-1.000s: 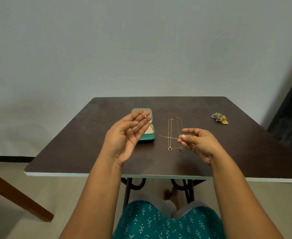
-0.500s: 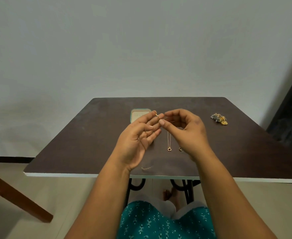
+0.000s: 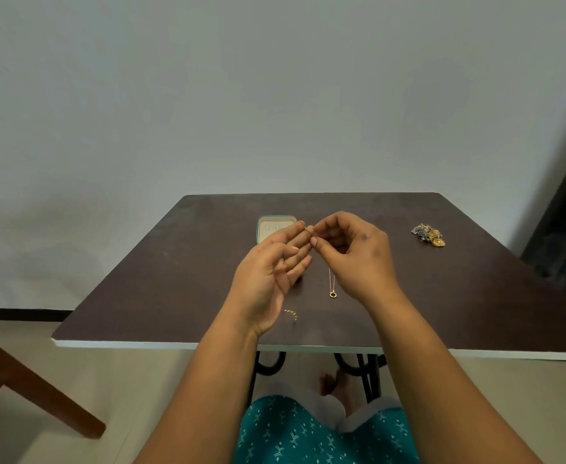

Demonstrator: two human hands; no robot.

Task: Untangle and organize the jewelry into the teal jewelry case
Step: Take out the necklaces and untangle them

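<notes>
Left hand (image 3: 268, 279) was held palm-up, fingers loosely extended, a thin gold chain (image 3: 303, 226) draped at its fingertips | right hand (image 3: 358, 254) was pinched on that chain | teal jewelry case (image 3: 273, 226) lay open behind | pendant necklace (image 3: 332, 288), small chain piece (image 3: 291, 314) and tangled cluster (image 3: 428, 234) were left uncased on the table (image 3: 174, 279).

Both forearms are bare, with no sleeves in view. The left hand (image 3: 268, 279) and right hand (image 3: 358, 259) wear no gloves. A teal garment (image 3: 308, 433) printed with small pale cross-like motifs and dots covers the lap, over a white underlayer (image 3: 358, 418); bare feet (image 3: 335, 383) show.
</notes>
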